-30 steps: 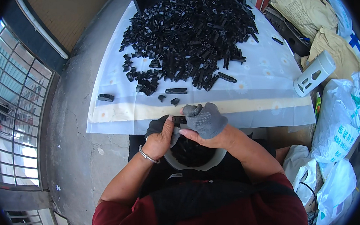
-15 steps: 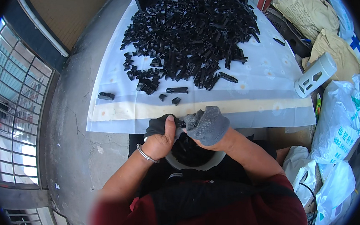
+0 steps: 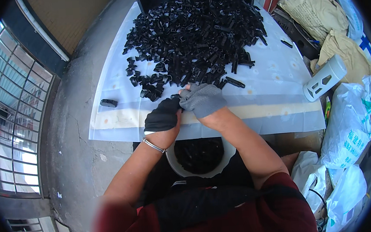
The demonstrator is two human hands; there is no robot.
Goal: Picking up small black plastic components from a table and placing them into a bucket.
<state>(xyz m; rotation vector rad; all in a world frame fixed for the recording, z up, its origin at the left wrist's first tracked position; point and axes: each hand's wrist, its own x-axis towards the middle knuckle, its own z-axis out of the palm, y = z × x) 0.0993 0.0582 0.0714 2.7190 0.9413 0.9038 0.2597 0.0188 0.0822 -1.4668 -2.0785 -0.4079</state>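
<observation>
My two hands meet over the near side of the table, just in front of a heap of small black plastic pieces (image 3: 201, 36). My left hand (image 3: 163, 115), in a black fingerless glove, has its fingers closed at a black plastic piece (image 3: 175, 96). Against it, my right hand (image 3: 203, 99) in a grey textured glove curls its fingers round the same spot. The gloves hide most of the piece. Below, between my knees, a pale bucket (image 3: 171, 163) holds more black pieces. One long black piece (image 3: 235, 82) lies to the right of my hands.
A lone black piece (image 3: 108, 103) lies at the left of the covered table (image 3: 271, 96). On the right edge rests a grey-white cylinder with cut-outs (image 3: 324, 78). Stuffed sacks (image 3: 347, 123) crowd the right side. A dark bin wall (image 3: 138, 1) stands behind the heap.
Both hands have moved forward from above the bucket to the table by the heap. The bucket's inside now shows. The loose pieces at the near edge are now covered or gone from sight.
</observation>
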